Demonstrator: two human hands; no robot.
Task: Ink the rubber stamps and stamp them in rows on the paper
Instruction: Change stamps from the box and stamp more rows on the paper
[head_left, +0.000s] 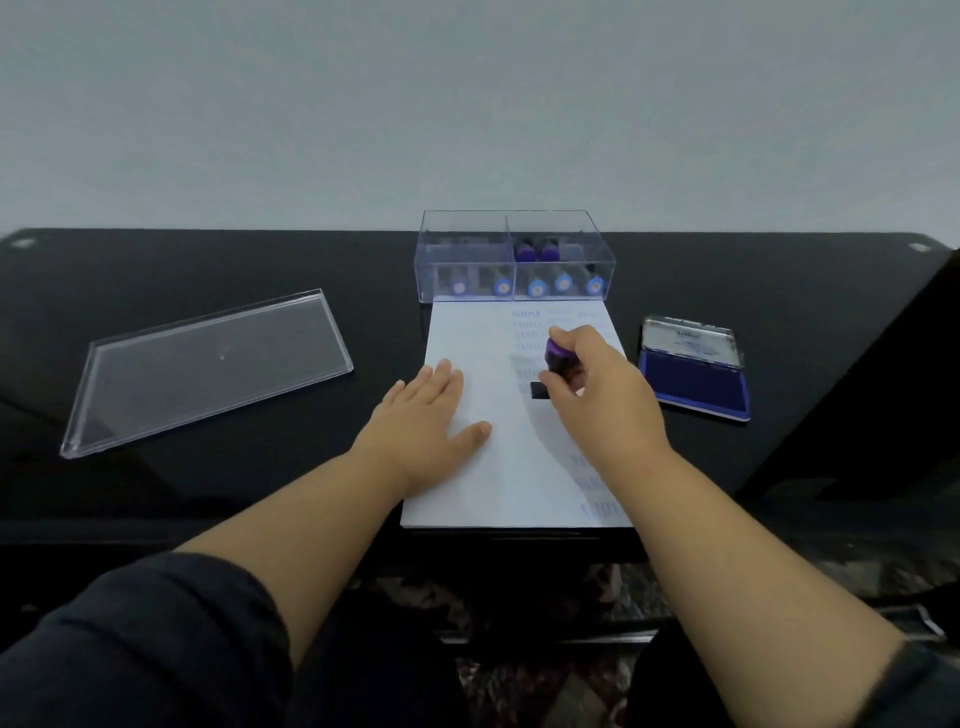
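The stamp (555, 366) stands on the paper (483, 467), right of the sheet's middle: a round purple knob over a dark stem, ending in a flat black rectangular base that meets the sheet. The right hand (597, 387) grips it, fingers and thumb curled round the knob and stem. The left hand (434, 410) lies flat on the left part of the paper, fingers straight and a little spread, pressing it down.

The paper is one white matte sheet, upright oblong, with faint blue prints in a column near its top and more, blurred, by its lower right corner; a count of them cannot be made.

At the paper's far edge sits a clear plastic box (517, 257), hard-walled and split by clear partitions. Five round blue stamp ends show along its near wall and two purple knobs farther back.

Right of the paper, apart from it, an ink pad (693, 382) lies open: a dark blue rectangular pad with a shiny hinged lid raised behind.

Well to the left lies one clear, flat rectangular lid (208, 369) with a raised rim.

All rest on a glossy black table (156, 499).
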